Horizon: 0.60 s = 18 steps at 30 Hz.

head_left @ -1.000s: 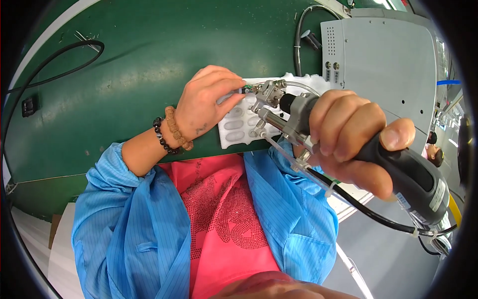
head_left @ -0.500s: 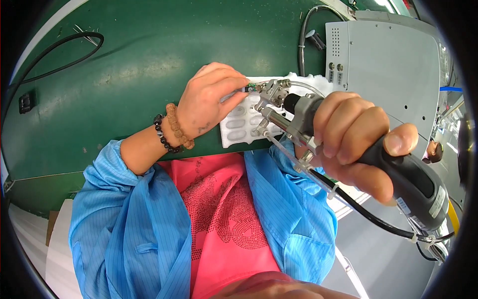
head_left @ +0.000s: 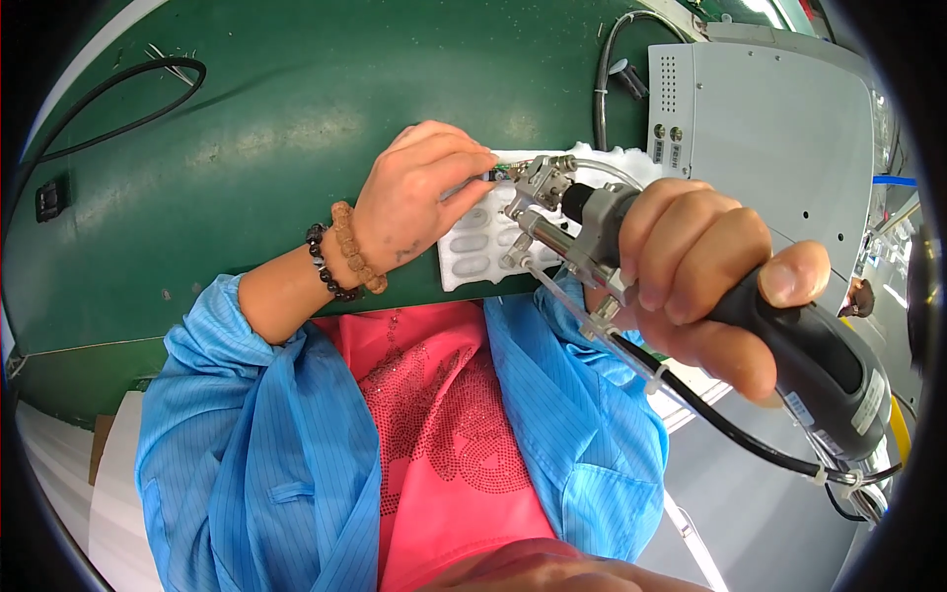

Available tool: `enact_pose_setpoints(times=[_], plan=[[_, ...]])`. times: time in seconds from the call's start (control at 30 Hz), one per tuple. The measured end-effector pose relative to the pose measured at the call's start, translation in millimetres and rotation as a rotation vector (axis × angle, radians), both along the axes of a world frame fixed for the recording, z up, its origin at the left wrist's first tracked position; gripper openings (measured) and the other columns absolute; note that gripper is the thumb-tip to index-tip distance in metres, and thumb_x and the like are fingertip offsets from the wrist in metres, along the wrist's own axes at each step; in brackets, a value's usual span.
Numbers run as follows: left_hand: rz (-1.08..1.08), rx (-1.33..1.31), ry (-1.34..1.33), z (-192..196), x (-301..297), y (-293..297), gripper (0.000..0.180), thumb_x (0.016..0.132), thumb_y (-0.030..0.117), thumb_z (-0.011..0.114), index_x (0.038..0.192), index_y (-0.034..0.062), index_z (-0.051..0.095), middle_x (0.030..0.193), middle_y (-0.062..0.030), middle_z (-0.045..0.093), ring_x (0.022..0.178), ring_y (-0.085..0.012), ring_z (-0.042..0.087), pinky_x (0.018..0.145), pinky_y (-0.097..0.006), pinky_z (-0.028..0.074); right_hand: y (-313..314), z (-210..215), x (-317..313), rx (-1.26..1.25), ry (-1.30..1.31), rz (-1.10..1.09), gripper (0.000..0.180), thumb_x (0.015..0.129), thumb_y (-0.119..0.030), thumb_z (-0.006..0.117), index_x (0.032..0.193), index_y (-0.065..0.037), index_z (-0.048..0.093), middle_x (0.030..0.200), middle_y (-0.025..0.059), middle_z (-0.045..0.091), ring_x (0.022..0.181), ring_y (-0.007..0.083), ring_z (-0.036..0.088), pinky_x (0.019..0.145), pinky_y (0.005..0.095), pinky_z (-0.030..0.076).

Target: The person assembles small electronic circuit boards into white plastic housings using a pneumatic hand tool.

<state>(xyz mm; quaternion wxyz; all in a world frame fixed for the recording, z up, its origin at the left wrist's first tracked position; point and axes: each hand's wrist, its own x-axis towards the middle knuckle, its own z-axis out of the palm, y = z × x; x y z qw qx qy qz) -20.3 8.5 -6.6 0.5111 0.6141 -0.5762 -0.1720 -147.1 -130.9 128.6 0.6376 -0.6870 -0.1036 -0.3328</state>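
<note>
My left hand (head_left: 419,192) is closed in a pinch at the edge of a small green circuit board (head_left: 501,170). Most of the board is hidden by my fingers and by the tool's tip. My right hand (head_left: 700,266) wraps around the dark handle of a pistol-grip tool (head_left: 814,360) with metal fittings, thin tubes and a black cable. It looks like a soldering gun, and its front end is right beside the board. Under both lies a white moulded tray (head_left: 459,266) with rounded hollows, partly covered by the tool.
A grey metal box (head_left: 760,128) stands at the far right of the green work table (head_left: 266,118). Black cable (head_left: 601,89) runs beside it. Another cable loops (head_left: 138,128) at the far left, near a small black part (head_left: 51,200).
Almost nothing differs. Both hands stay in place on the board and the tool, with only a tiny shift of the view.
</note>
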Motion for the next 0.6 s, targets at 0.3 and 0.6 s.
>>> enact_pose_setpoints(times=[0.3,0.6], plan=[[-0.008,-0.007,0.037,-7.4,0.3,-4.0,0.026,0.071,0.001,0.078,0.096,0.0007,0.070,0.093,-0.0101,0.069,0.092,-0.0282,0.065,0.078,-0.036,0.055,-0.2,-6.6,11.0,0.033,0.065,0.009,0.043,0.094,-0.044,0.061,0.114,-0.010,0.044,0.068,-0.0003,0.051,0.051,0.0113,0.049,0.049,0.0274,0.042],[-0.006,-0.003,0.070,-3.0,6.4,4.3,0.025,0.073,0.003,0.079,0.097,0.0005,0.071,0.094,-0.0112,0.070,0.093,-0.0288,0.066,0.080,-0.036,0.054,5.1,18.3,-3.2,0.083,-0.140,-0.039,0.050,0.093,-0.047,0.061,0.119,-0.006,0.048,0.067,-0.0015,0.051,0.052,0.0097,0.049,0.049,0.0257,0.043]])
